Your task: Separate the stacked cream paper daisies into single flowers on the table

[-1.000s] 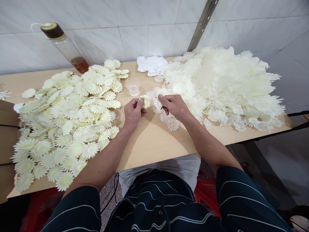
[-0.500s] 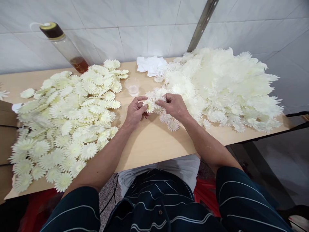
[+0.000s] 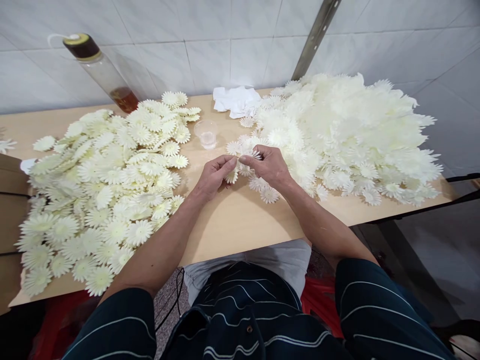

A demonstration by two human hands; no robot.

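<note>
My left hand [image 3: 217, 174] is closed over a pale cream flower [image 3: 232, 177], whose petals hang below my fingers. My right hand [image 3: 268, 164] is pinched close beside it, thumb pointing at the left thumb, with white petals [image 3: 256, 155] showing at its fingers. The two thumb tips nearly meet; whether they touch cannot be made out. Several loose white flowers [image 3: 269, 194] lie on the table under and beside my right hand. A big heap of white petal flowers [image 3: 337, 130] spreads to the right, and a pile of creamier, layered flowers [image 3: 112, 175] covers the left.
A small clear plastic cup [image 3: 207, 135] stands beyond my hands. Crumpled white tissue [image 3: 236, 101] lies by the tiled wall. At the back left leans a bottle [image 3: 105, 75] with brown liquid. A cardboard box [image 3: 11, 215] borders the left end of the wooden table [image 3: 240, 225].
My left hand has turned so its thumb covers the flower that faced up before. Its thumb and my right thumb have come closer together.
</note>
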